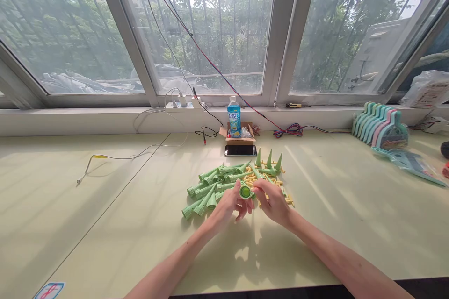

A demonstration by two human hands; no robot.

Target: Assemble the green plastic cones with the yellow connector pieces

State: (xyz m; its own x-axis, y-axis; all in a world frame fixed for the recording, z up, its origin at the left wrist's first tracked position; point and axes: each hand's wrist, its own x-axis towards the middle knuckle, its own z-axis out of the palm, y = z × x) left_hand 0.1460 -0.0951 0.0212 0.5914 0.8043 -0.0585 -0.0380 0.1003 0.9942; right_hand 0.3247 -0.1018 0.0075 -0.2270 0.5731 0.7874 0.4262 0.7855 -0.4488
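Observation:
My left hand (234,201) is closed around a green plastic cone (245,191), its round open end turned towards me. Beside it, the fingers of my right hand (272,200) are pinched together at the cone's side; what they hold, if anything, is too small or hidden to make out. A pile of similar green cones (205,191) lies to the left and behind my hands. Small yellow plastic pieces (249,179) are heaped just beyond my fingers, and more lie to the right. Several green cones (269,160) stand upright at the back of the pile.
A dark phone (240,150) lies before a small cardboard box (240,140) and a blue bottle (234,117). Cables (291,130) run along the table's back by the windowsill. Pastel plastic items (380,126) stand at the right. A thin bent tube (87,166) lies at left.

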